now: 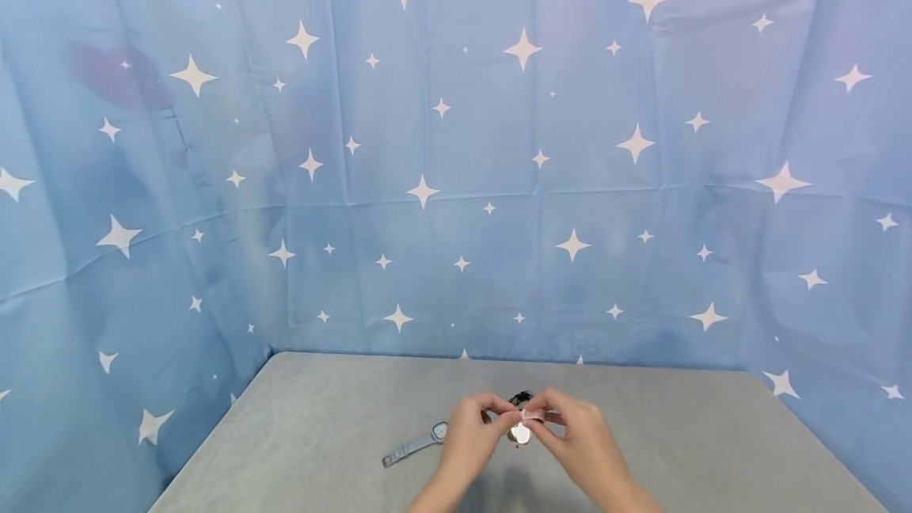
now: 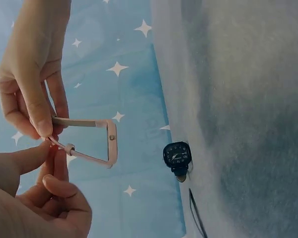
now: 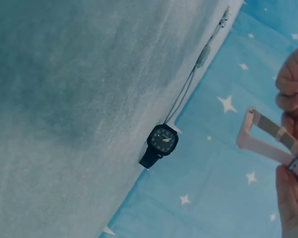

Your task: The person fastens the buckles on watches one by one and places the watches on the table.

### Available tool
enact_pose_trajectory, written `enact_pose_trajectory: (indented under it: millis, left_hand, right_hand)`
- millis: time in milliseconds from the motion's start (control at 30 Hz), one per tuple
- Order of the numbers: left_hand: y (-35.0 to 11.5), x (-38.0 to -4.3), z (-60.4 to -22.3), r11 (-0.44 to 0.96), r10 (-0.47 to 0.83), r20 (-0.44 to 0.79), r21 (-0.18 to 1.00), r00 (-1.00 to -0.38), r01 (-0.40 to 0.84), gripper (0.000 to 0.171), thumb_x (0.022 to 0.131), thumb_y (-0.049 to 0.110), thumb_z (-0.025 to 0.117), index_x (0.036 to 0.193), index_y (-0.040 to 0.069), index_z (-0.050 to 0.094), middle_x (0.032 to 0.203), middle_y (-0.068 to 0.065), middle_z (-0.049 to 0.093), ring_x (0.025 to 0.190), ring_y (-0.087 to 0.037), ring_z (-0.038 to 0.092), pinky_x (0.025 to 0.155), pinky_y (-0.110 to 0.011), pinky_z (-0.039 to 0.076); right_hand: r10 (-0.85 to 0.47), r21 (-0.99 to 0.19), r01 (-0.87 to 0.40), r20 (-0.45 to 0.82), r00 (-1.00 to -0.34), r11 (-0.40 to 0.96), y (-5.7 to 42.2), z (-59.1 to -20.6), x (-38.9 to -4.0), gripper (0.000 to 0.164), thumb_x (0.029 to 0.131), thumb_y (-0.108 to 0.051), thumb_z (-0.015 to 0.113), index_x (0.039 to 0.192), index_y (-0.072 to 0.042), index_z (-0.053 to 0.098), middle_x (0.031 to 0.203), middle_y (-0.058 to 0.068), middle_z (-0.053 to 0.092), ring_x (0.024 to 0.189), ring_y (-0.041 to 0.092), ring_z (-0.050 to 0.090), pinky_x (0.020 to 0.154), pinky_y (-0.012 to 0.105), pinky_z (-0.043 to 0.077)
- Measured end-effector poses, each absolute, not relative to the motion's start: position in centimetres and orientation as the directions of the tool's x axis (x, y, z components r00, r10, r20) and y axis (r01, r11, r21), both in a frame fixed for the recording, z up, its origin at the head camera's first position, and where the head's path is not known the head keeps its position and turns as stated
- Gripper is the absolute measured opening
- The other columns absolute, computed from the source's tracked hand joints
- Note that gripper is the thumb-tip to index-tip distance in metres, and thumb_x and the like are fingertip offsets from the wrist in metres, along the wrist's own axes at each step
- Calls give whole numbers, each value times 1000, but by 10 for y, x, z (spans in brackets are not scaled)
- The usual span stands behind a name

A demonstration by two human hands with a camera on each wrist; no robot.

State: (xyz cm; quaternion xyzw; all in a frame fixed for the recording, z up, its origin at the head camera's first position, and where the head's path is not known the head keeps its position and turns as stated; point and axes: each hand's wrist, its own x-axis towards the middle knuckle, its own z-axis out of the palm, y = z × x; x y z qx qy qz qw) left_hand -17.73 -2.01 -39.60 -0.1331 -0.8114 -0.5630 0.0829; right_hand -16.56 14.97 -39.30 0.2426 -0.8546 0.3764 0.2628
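Both hands hold a pale pink watch [image 1: 521,434] raised above the table, its face bright with glare in the head view. In the left wrist view, the thumb and fingers of my left hand [image 2: 44,203] pinch the strap from below. My right hand [image 2: 35,69] grips it from above, the fingertips of the two hands meeting. A loop is formed by the strap [image 3: 268,151], with the buckle end near the right thumb. How far the strap is through the buckle is hidden by fingers. Behind the hands sits a black square watch [image 3: 163,140].
A grey-blue strapped watch [image 1: 420,446] lies on the grey table [image 1: 342,394], left of my left hand. Near the table's far edge runs a thin cord with a grey piece on it [image 3: 203,56]. A blue star-patterned curtain [image 1: 484,149] stands behind and at the sides.
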Motion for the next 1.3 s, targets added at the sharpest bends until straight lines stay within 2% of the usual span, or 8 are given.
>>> enact_pose_trajectory:
  millis: [233,433,700,900,1067,1300]
  left_hand:
    - [-26,-184,-400,196,234,136,963,-963,184,17,91,17,68,91,0,74,80,0,67,70,-12,53,61,-26,41]
    - [-27,-186,-401,181,261,116,969,-958,167,20,87,13,65,93,-4,72,80,-1,65,71,-12,50,62,-27,40]
    - [-27,-186,-400,213,251,92,966,-964,148,19,84,12,60,90,-2,70,76,3,58,68,-12,46,60,-26,37]
    - [-29,-189,-401,265,232,119,947,-965,181,15,85,15,60,84,2,66,67,4,49,60,-12,39,54,-25,32]
    - [-33,-191,-403,292,211,115,940,-971,175,15,84,13,59,84,0,66,70,3,49,63,-13,41,56,-26,34]
    - [-37,-191,-405,310,231,118,932,-966,188,11,83,11,57,79,3,63,66,4,45,59,-12,37,55,-26,31]
  right_hand:
    - [-278,-447,-642,640,-716,623,149,-394,-165,22,81,-8,80,90,-24,67,86,-10,70,79,2,67,69,18,58]
    - [-335,-344,-660,653,-679,668,148,-394,-166,29,77,-5,83,98,-23,75,97,-11,73,83,6,69,68,19,57]
    - [-357,-347,-644,611,-707,682,147,-391,-165,22,80,-9,81,93,-25,76,92,-12,72,82,4,66,69,21,56]
    - [-304,-341,-633,659,-688,695,146,-391,-165,24,77,-7,84,89,-26,74,86,-16,69,75,-3,61,64,19,54]
    - [-297,-327,-637,677,-673,698,147,-392,-164,25,75,-7,85,86,-26,73,82,-18,67,72,-6,57,62,19,52]
    - [-303,-323,-635,671,-677,702,148,-393,-164,24,74,-8,85,83,-26,73,80,-20,65,72,-7,56,61,20,51]
